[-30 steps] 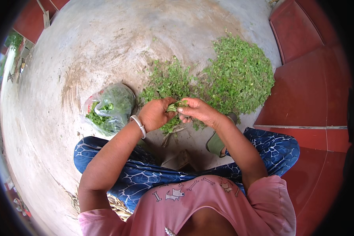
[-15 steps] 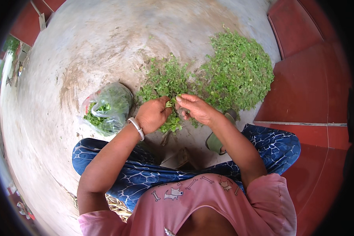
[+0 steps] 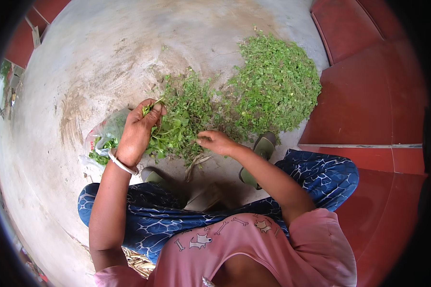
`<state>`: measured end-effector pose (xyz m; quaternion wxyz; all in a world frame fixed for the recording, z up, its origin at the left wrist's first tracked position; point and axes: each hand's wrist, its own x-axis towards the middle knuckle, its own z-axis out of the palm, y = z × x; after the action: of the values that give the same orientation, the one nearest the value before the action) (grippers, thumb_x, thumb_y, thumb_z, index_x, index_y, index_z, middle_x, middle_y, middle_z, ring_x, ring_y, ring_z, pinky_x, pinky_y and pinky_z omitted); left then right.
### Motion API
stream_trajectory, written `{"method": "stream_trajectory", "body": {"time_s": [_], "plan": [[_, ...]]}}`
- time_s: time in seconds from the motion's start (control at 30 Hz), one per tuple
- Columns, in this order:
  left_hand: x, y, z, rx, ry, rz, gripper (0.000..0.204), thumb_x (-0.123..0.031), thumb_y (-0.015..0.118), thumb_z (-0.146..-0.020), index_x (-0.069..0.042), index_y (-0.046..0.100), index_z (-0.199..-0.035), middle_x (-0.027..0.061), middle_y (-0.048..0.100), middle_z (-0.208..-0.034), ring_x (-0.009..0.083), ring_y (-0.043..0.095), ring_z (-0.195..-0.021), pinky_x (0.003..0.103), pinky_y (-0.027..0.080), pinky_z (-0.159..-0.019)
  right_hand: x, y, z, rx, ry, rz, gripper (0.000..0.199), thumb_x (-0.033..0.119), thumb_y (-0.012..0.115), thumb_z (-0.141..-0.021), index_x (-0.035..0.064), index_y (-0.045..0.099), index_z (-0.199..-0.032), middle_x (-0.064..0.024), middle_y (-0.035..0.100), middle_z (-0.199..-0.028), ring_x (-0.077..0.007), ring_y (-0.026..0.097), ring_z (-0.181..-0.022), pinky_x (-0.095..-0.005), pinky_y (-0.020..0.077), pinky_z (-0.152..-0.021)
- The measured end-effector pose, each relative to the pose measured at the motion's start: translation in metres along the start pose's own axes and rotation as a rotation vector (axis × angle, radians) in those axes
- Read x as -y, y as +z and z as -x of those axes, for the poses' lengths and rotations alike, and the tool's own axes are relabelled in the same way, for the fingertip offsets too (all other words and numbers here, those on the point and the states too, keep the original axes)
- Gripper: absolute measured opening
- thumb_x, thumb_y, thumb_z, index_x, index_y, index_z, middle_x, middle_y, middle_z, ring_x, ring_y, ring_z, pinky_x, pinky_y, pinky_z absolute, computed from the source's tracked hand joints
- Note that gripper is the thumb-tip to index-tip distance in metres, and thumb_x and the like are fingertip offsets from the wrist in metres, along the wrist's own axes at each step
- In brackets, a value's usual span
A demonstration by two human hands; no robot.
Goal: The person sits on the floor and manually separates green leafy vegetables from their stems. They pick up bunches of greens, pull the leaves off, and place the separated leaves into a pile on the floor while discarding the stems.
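My left hand (image 3: 138, 131), with a pale bracelet on its wrist, is closed round a few leafy green sprigs (image 3: 147, 110). Their stems poke out between thumb and fingers. It is held over the left edge of a small loose heap of leafy greens (image 3: 189, 103) and partly covers a clear plastic bag (image 3: 112, 125) with picked leaves inside. My right hand (image 3: 216, 142) hovers at the near right edge of that heap, its fingers curled and thumb close to them. Whether anything is pinched there is too small to tell.
A larger mound of greens (image 3: 280, 83) lies at the far right on the concrete floor (image 3: 96, 52). Red panels (image 3: 354, 105) stand along the right side. My feet in green shoes (image 3: 265, 144) are close to the small heap, with dry stalks (image 3: 195, 166) between them.
My hands have parted from working together over the small heap. The left has moved left and farther out with the sprigs; the right has dropped lower and slightly left. The view has shifted a little.
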<state>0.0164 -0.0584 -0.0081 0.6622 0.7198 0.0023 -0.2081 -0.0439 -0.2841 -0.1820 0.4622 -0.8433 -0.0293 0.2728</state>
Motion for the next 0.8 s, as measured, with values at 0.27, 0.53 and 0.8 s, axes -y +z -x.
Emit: {"method": "stream_trajectory", "body": {"time_s": [0.27,0.53,0.8], "plan": [[0.003,-0.011,0.0,-0.038,0.046,0.029,0.019,-0.02,0.049,-0.093,-0.003,0.055,-0.089,0.0029,0.059,-0.099,0.0119,0.05,-0.095,0.023,0.035,-0.085,-0.061,-0.064,-0.019,-0.614,0.0,0.57,0.015,0.013,0.057,-0.078,0.0148,0.059,-0.093,-0.0093,0.057,-0.09,-0.032,0.055,-0.086,-0.042,0.0463,-0.072],[-0.007,-0.005,-0.003,-0.025,-0.049,0.266,0.015,-0.019,0.047,-0.095,-0.004,0.051,-0.092,0.0073,0.06,-0.084,0.0118,0.054,-0.078,0.024,0.043,-0.074,-0.079,-0.118,-0.06,-0.623,-0.111,1.026,0.027,0.008,0.06,-0.071,0.0169,0.065,-0.095,-0.0076,0.056,-0.097,-0.0277,0.052,-0.096,-0.0411,0.0443,-0.08],[0.005,-0.004,-0.01,-0.05,-0.026,0.178,0.015,-0.017,0.051,-0.093,-0.002,0.053,-0.096,-0.0003,0.053,-0.083,0.0081,0.047,-0.069,0.022,0.039,-0.065,-0.082,-0.138,-0.07,-0.34,0.011,0.887,0.014,0.012,0.063,-0.075,0.0134,0.063,-0.088,-0.0075,0.055,-0.102,-0.0281,0.051,-0.098,-0.0454,0.0432,-0.08]]}}
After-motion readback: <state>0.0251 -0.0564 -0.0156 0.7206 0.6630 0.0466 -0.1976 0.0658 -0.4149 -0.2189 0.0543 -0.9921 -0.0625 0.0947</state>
